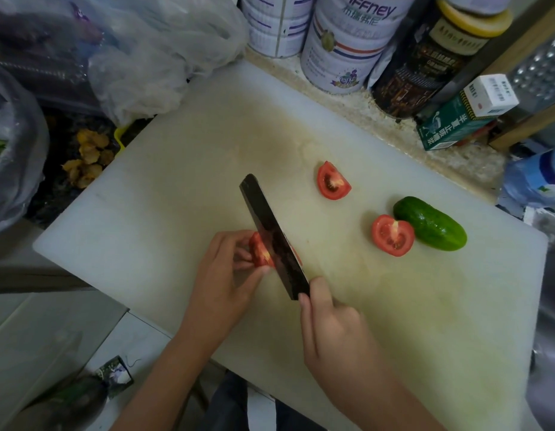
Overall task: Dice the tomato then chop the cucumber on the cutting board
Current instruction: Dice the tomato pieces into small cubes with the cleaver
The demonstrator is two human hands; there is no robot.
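Your left hand (221,272) pinches a tomato piece (259,255) with curled fingertips | your right hand (329,325) grips the knife (271,234), blade across that piece beside your left fingers | tomato half (392,235) and cucumber (430,223), touching, lie beyond your right hand | tomato wedge (332,181) farther out | all on the cutting board (176,197)

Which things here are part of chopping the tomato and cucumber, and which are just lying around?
For the job: cutting board, knife in the right hand, tomato piece pinched by the left hand, tomato wedge, tomato half, cucumber.
Lying about: plastic bags, white tins, dark jar, green box, water bottle.
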